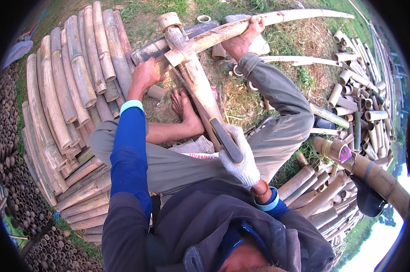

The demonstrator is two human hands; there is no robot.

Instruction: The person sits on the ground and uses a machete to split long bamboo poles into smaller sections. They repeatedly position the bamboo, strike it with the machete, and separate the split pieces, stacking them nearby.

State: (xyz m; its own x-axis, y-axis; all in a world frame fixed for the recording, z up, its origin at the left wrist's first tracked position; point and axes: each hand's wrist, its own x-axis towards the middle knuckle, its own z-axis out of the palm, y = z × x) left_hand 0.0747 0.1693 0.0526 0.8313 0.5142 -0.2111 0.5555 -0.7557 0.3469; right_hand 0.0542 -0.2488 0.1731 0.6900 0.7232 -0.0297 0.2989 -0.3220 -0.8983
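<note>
A long bamboo pole (214, 40) lies slanting across a thick bamboo log (196, 81). My bare left hand (145, 76) is closed around the pole's left end, beside a pale cut edge. My right hand (241, 156), in a white knit glove, grips the dark and yellow handle of a handsaw (225, 139). The saw's blade (189, 88) runs up and to the left, its tip reaching the underside of the pole by my left hand; exact contact there is hard to make out. My bare foot (245, 41) presses on the pole farther right.
Stacked bamboo lengths (73, 68) fill the left side, and many short cut pieces (363, 99) are heaped on the right. A thick bamboo pole (373, 174) with a dark cap (368, 199) hanging from it stands at the lower right. Another bare foot (186, 112) rests beside the log.
</note>
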